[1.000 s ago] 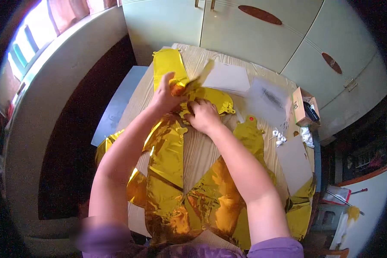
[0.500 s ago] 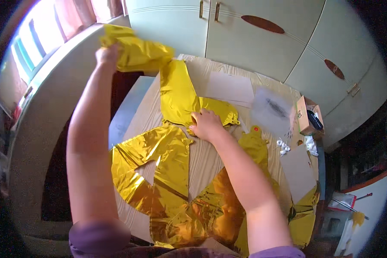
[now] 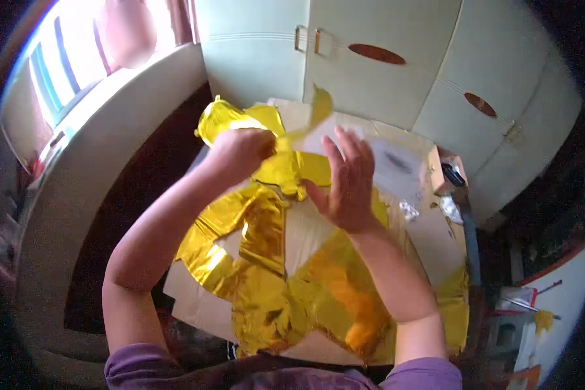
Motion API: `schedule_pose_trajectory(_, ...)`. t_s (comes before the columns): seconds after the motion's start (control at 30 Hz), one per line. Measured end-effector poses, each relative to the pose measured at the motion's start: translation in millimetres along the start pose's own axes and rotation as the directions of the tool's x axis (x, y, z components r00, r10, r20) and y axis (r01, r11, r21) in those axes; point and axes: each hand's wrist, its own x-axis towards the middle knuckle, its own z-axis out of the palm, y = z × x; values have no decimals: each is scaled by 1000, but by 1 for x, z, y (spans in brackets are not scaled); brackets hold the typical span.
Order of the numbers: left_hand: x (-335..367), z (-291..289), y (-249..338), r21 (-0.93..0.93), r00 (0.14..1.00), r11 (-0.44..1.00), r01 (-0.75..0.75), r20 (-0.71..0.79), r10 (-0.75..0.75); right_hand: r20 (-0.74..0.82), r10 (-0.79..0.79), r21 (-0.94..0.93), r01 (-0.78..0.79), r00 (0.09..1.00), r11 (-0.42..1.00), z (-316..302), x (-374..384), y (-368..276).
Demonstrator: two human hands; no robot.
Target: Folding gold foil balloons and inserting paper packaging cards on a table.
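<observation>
Flat, uninflated gold foil balloons cover much of the wooden-topped table. My left hand [image 3: 240, 153] is closed, raised over the far left part, and a curved piece of gold foil [image 3: 320, 107] sticks out beyond its fist, blurred by motion. Under and behind that hand, a crumpled gold foil balloon [image 3: 221, 120] lies at the table's far left. My right hand [image 3: 350, 185] hovers just right of it, fingers spread and apart, holding nothing. Nearer to me, a large curved foil balloon [image 3: 263, 237] with a gap in it lies flat, overlapping more foil at the front.
To the right stands a small open cardboard box [image 3: 445, 170] with a black object inside. White crumpled bits [image 3: 409, 209], a translucent sheet [image 3: 393, 162] and a grey-white card [image 3: 429, 240] lie near it. Pale cabinets [image 3: 370, 84] rise behind the table [image 3: 305, 224]; a curved headboard-like panel [image 3: 123, 110] borders the left.
My left hand came from the far upper left toward the middle, and the lifted foil dropped onto the table. My right hand let go of the foil, rose and spread its fingers.
</observation>
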Motion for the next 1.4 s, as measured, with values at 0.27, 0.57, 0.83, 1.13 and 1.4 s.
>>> schedule_pose_trajectory(0.27,-99,52,144,90,857,894,-440,-256,448,557,353,34,-445,752,895,-120,-54,26)
schedule_pose_trajectory(0.57,-213,108,168,-294,829,892,-344,352,436,225,532,-73,-531,816,844,-244,-39,53)
schedule_pose_trajectory(0.83,-220,105,176,-424,859,855,-297,272,434,472,28,-41,-10,881,999,-275,-154,-41)
schedule_pose_trajectory(1.13,-215,89,162,-387,919,896,-219,225,322,545,-8,123,-70,838,990,-251,-246,-97)
schedule_pose_trajectory(1.4,-219,96,156,-358,902,918,-170,320,292,591,80,52,-137,802,989,-254,-240,-104)
